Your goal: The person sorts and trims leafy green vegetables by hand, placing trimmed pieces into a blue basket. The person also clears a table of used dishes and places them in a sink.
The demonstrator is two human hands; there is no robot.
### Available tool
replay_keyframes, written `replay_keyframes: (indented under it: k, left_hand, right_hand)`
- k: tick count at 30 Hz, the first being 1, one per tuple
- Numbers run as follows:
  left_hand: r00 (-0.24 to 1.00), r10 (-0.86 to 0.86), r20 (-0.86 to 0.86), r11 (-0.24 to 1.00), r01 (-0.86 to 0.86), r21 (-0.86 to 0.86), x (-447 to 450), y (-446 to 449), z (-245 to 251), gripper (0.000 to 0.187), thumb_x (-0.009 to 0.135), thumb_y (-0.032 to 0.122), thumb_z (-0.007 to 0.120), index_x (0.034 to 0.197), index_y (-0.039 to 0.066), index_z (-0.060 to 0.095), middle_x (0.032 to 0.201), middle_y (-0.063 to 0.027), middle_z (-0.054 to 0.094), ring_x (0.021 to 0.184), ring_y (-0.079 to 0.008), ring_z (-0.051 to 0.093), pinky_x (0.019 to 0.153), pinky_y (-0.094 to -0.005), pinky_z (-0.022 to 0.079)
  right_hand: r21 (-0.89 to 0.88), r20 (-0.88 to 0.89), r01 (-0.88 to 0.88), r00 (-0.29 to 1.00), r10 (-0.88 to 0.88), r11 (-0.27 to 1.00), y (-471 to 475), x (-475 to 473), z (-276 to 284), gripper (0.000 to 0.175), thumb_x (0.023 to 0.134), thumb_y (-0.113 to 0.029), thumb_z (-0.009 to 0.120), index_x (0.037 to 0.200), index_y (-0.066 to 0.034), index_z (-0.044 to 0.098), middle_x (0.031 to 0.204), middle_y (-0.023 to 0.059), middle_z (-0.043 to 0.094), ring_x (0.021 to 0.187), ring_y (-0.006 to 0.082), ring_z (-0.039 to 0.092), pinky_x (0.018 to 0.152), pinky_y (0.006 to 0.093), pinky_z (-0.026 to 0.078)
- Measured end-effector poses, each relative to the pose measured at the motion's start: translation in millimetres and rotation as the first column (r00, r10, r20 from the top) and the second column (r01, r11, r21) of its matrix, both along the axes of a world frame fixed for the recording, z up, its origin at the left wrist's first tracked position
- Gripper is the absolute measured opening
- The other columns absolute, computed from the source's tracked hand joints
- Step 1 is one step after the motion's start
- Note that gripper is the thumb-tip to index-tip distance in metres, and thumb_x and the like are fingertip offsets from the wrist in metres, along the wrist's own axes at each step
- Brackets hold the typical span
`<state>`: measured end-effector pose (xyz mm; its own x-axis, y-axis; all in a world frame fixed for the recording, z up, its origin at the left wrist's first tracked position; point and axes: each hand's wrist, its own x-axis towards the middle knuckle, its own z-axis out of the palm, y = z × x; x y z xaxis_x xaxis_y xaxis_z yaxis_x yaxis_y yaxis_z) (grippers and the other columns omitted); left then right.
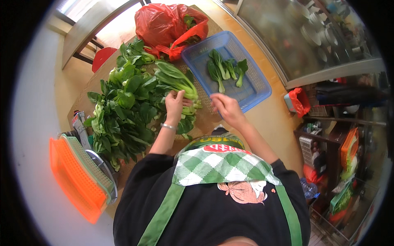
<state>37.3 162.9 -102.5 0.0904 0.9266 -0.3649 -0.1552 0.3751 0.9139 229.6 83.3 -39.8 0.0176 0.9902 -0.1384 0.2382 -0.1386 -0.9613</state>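
Observation:
My left hand (175, 106), with a silver bangle at the wrist, grips a head of bok choy (177, 78) near its pale base, leaves pointing away to the upper left. My right hand (224, 107) is to its right, fingers curled in beside the near edge of a blue plastic basket (261, 77); whether it pinches something small cannot be told. Several small bok choy (220, 66) lie in that basket. A large heap of leafy greens (123, 107) covers the table left of my left hand. Loose stalks and leaves (186, 123) lie beneath my left wrist.
A red plastic bag (163, 24) holding greens stands at the table's far end. Orange (74, 181) and green (89, 163) plastic baskets stand at the lower left by the wall. A glass-fronted cabinet (277, 37) with dishes and a lined bin (298, 101) are on the right.

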Motion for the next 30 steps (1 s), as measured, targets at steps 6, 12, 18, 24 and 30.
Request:
replay_keyframes:
  k: [6, 12, 18, 24, 30]
  left_hand:
    - [0.992, -0.092, -0.084, 0.914, 0.118, 0.389, 34, -32, 51, 0.011, 0.086, 0.001, 0.058, 0.093, -0.006, 0.053, 0.09, -0.0127, 0.062, 0.065, -0.0178, 0.064, 0.054, -0.0263, 0.052]
    - [0.999, -0.014, 0.03, 0.834, -0.005, 0.551, 54, -70, 62, 0.014, 0.086, 0.002, 0.055, 0.098, -0.003, 0.05, 0.107, -0.0144, 0.058, 0.082, -0.0139, 0.058, 0.068, -0.0269, 0.051]
    - [0.969, -0.19, 0.158, 0.957, 0.147, 0.251, 82, -27, 95, 0.025, 0.086, 0.014, 0.064, 0.105, -0.001, 0.055, 0.091, -0.0065, 0.061, 0.072, -0.01, 0.056, 0.061, -0.0235, 0.045]
    - [0.994, 0.031, -0.105, 0.758, 0.045, 0.651, 113, -50, 102, 0.017, 0.083, 0.01, 0.068, 0.093, -0.001, 0.06, 0.086, -0.0029, 0.063, 0.074, -0.0091, 0.057, 0.065, -0.0252, 0.044]
    - [0.954, -0.027, -0.299, 0.888, 0.161, 0.43, 116, -42, 101, 0.024, 0.086, 0.023, 0.066, 0.082, 0.001, 0.057, 0.072, 0.0025, 0.051, 0.065, -0.0071, 0.046, 0.058, -0.0245, 0.04]
  right_hand:
    - [0.047, -0.094, 0.127, 0.988, -0.122, 0.991, 36, -16, -29, 0.032, 0.098, -0.03, 0.039, 0.099, -0.0003, 0.053, 0.078, 0.0093, 0.059, 0.069, 0.0176, 0.056, 0.066, 0.0311, 0.045]
    - [-0.374, -0.722, 0.271, 0.515, -0.462, 0.887, 40, -3, -32, 0.032, 0.1, -0.029, 0.03, 0.094, -0.0048, 0.05, 0.076, 0.0069, 0.056, 0.05, 0.0083, 0.04, 0.044, 0.025, 0.034]
    - [0.019, -0.288, 0.246, 0.929, -0.23, 0.969, 20, 32, 7, 0.029, 0.098, -0.03, 0.037, 0.088, -0.0057, 0.051, 0.066, 0.0036, 0.055, 0.048, 0.0079, 0.044, 0.042, 0.0235, 0.036]
    - [-0.189, -0.588, 0.292, 0.731, -0.346, 0.938, 21, 60, -9, 0.035, 0.097, -0.033, 0.039, 0.088, -0.0021, 0.051, 0.067, 0.0085, 0.057, 0.051, 0.0118, 0.05, 0.045, 0.0261, 0.041]
    - [0.015, 0.686, 0.082, 0.725, -0.07, 0.997, 17, 109, -31, 0.044, 0.097, -0.036, 0.04, 0.1, 0.0066, 0.052, 0.093, 0.0243, 0.059, 0.091, 0.0311, 0.059, 0.081, 0.039, 0.045]
